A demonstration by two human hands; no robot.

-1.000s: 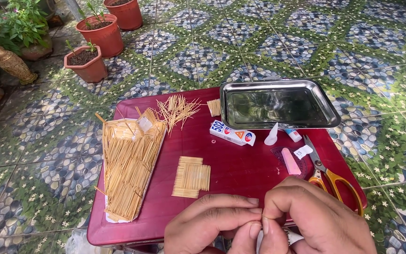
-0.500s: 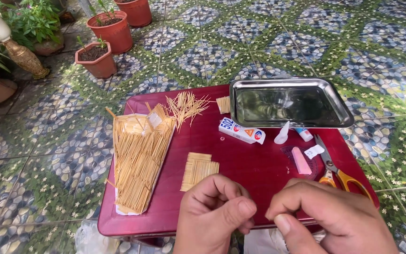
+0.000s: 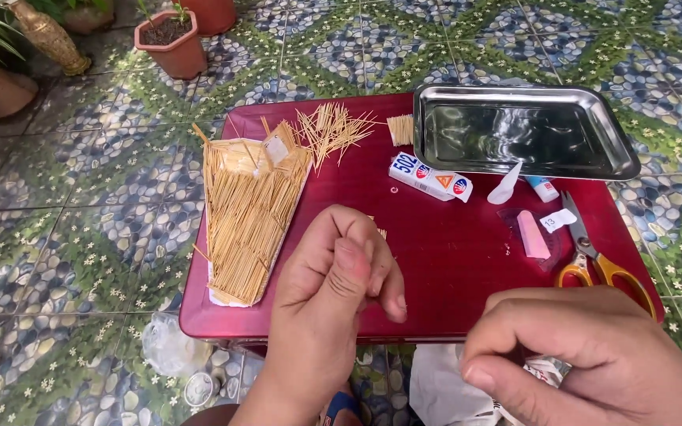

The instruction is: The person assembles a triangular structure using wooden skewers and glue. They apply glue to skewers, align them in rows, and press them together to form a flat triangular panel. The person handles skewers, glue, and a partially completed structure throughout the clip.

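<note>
toothpicks (image 3: 248,213) left — tray (image 3: 623,162) right, on table (image 3: 451,260)

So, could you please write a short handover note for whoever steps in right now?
Left hand: raised over the red table, fingers curled; contents cannot be told.
Right hand: closed at the near edge, contents unclear.
Toothpick pile lies left on the table, loose toothpicks behind it.
Glue box, pink eraser and scissors lie right.
Steel tray: holds nothing.
No finished piece in view.
</note>
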